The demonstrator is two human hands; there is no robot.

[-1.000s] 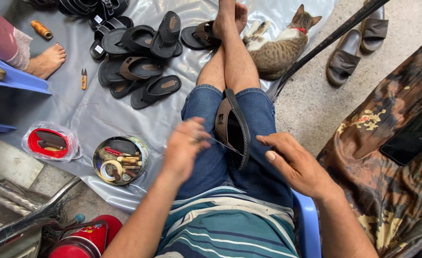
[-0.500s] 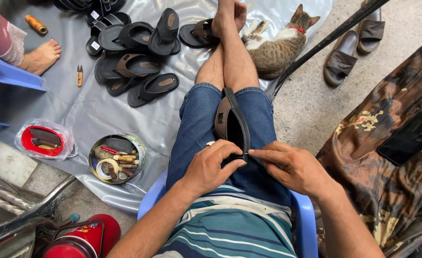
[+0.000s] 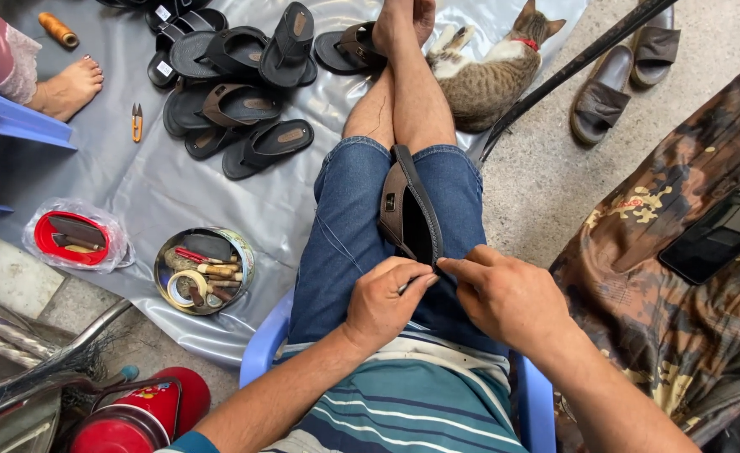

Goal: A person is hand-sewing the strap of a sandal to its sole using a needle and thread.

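Left hand: I am seeing the left hand (image 3: 382, 304) curling over the near end of the sandal (image 3: 409, 210), its fingers (image 3: 416, 279) pressing together on something thin and pale; I cannot tell what it is.
Right hand: the right hand (image 3: 508, 298) is lying just beside the left, its fingertips (image 3: 449, 265) pinching the sandal's edge.
Sandal: it is standing on edge between the thighs, on the lap in denim shorts (image 3: 345, 243), dark sole to the right, brown strap to the left.
Seat: I am looking down at a blue plastic chair (image 3: 261, 356) under the person.
Floor sheet: a grey plastic sheet (image 3: 135, 193) is lying on the floor, carrying a heap of dark sandals (image 3: 236, 92) well apart from the hands.
Tins: a round tin of tools (image 3: 204, 270) is sitting on the sheet near the left knee, with a red lid in a bag (image 3: 72, 239) further left.
Small items: orange snips (image 3: 137, 122) and an orange thread spool (image 3: 58, 29) are lying near another person's bare foot (image 3: 68, 84).
Cat: a tabby cat (image 3: 491, 75) is lying beside the shins.
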